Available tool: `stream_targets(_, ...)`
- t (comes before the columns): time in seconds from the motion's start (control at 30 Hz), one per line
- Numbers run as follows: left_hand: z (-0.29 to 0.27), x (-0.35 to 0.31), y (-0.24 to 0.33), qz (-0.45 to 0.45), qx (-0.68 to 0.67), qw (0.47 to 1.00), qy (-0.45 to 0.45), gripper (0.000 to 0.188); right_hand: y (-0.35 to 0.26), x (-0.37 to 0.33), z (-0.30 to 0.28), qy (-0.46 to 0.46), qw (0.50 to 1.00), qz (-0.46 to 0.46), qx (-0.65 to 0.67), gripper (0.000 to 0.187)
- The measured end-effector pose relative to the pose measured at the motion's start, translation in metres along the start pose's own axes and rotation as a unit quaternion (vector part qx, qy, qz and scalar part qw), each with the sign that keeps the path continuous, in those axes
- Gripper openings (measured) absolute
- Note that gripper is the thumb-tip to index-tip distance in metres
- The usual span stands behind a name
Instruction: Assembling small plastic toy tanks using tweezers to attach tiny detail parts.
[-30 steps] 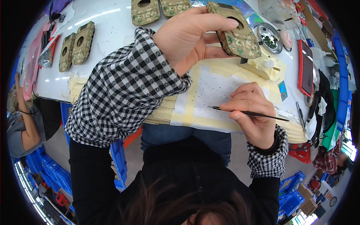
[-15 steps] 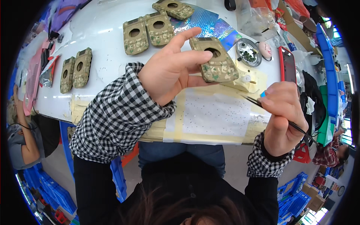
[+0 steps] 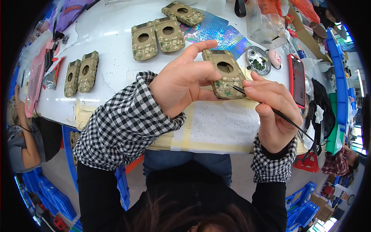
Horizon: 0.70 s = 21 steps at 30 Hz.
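My left hand [image 3: 184, 79] grips a camouflage-patterned toy tank hull [image 3: 223, 73] by its left side, thumb on top near the round hole. In my right hand [image 3: 275, 110] is a pair of black tweezers [image 3: 288, 123]. Their tips rest on or just over the hull's near end, and the right fingertips are close against its right edge. Whether a small part sits between the tips is too small to tell. Beneath the hands lies a white paper sheet [image 3: 220, 127] with many tiny specks, taped to the table.
Several similar hulls stand on the white table, among them one [image 3: 144, 40] beyond my left hand and one [image 3: 88, 71] at far left. Beyond the held hull are shiny blue holographic sheets [image 3: 212, 29] and a round dish [image 3: 258, 60] with small green pieces. A red-cased phone [image 3: 296, 79] lies at right.
My right hand has moved left and up, bringing the tweezers from over the paper to the hull. The left hand and hull have shifted slightly toward me and right.
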<state>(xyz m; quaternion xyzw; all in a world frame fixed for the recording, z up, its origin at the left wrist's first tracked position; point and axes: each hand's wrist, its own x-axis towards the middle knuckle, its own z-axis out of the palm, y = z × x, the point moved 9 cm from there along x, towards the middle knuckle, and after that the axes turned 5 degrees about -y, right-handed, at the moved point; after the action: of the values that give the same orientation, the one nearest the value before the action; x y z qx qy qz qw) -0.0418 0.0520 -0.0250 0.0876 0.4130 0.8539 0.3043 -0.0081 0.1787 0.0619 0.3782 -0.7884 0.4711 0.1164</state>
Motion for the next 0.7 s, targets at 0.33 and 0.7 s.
stream_targets(0.33, -0.0016, 0.001, -0.0007, 0.002, -0.003, 1.0, 0.002, 0.064, -0.0044, 0.0009, 0.0031, -0.009, 0.998, -0.019, -0.053, 0.022)
stream_targets(0.7, -0.0006, 0.0009, 0.0002, 0.006, 0.004, 1.0, 0.011, 0.064, -0.0098, 0.002, 0.0053, -0.016, 0.996, -0.034, -0.08, 0.024)
